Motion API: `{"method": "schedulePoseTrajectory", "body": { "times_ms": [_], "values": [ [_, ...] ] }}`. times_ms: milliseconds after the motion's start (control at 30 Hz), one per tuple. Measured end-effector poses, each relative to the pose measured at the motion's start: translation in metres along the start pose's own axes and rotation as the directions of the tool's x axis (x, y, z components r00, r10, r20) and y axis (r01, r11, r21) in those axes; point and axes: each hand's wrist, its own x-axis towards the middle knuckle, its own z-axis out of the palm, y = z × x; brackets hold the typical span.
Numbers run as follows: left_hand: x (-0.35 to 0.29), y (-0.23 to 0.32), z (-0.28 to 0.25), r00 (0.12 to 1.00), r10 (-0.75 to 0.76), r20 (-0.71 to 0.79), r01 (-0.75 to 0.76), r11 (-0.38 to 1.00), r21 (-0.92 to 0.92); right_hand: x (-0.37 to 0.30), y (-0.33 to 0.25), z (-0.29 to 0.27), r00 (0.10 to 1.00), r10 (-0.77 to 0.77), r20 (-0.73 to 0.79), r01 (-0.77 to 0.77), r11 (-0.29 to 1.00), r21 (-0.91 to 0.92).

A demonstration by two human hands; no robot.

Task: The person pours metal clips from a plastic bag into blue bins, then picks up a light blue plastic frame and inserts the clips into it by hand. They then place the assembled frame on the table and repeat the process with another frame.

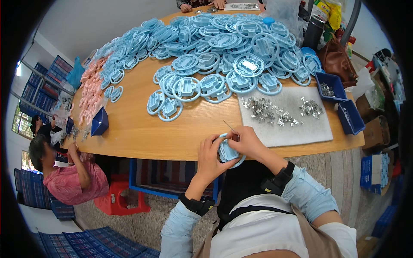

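My left hand (209, 160) is closed around a light blue round plastic part (226, 152) at the table's front edge. Its flat inner plate and ring rim show between my fingers. Over the same part, my right hand (247, 142) pinches a thin pointed metal tool (229, 126), which sticks out up and to the left; its exact kind is unclear. The right fingertips touch the part or lie very close to it. Ahead of both hands, a white pad (282, 134) bears loose heaps of small silvery metal pieces (260, 109).
A big pile of blue ring parts (223, 41) covers the table's far half, with pink parts (89, 88) at the left. Dark blue bins (350, 118) stand right of the pad. A co-worker (75, 176) sits at left by a red stool (124, 200).
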Motion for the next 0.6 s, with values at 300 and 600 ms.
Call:
{"method": "schedulePoseTrajectory", "body": {
  "times_ms": [300,600],
  "values": [
    [0.004,0.007,-0.009,0.997,-0.077,-0.005,0.076,0.985,-0.158,-0.010,-0.020,0.002,0.962,-0.188,-0.199,0.118,0.940,-0.319],
    [-0.004,0.025,-0.011,0.824,-0.562,0.069,0.241,0.238,-0.941,-0.007,-0.013,0.002,0.996,0.027,-0.089,-0.009,0.980,0.197]
  ]
}}
